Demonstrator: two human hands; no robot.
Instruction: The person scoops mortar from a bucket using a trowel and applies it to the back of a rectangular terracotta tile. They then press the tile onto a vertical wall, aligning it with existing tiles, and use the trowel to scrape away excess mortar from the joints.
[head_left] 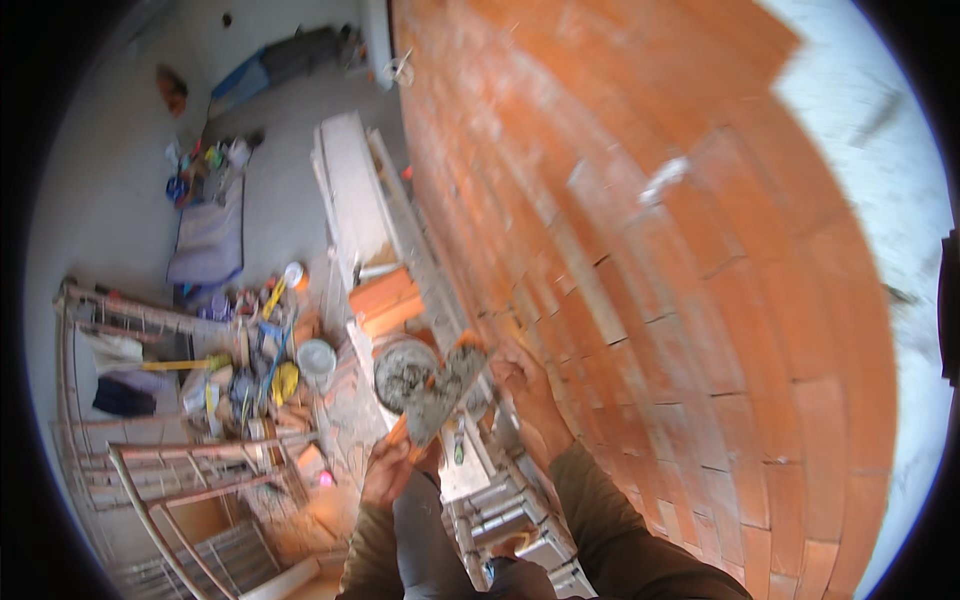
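A flat orange clay brick (398, 436), its upper face coated with wet grey mortar, is held slantwise between my hands. My left hand (386, 472) is closed round its near left end. At the far right end, my right hand (522, 378) has its fingers bent in against the brick, close to the wall; its fingertips are partly hidden. Just beyond and left of the brick stands a bucket of grey mortar (404, 370). A small green-handled tool (459, 448) lies on the plank below my hands.
A wall of orange bricks (690, 330) rises along my right. Loose bricks (386, 302) sit on the long scaffold plank (352, 190) ahead. Lower down at left are metal frames (150, 520), a pale bucket (316, 360), a yellow bag (286, 382) and scattered tools.
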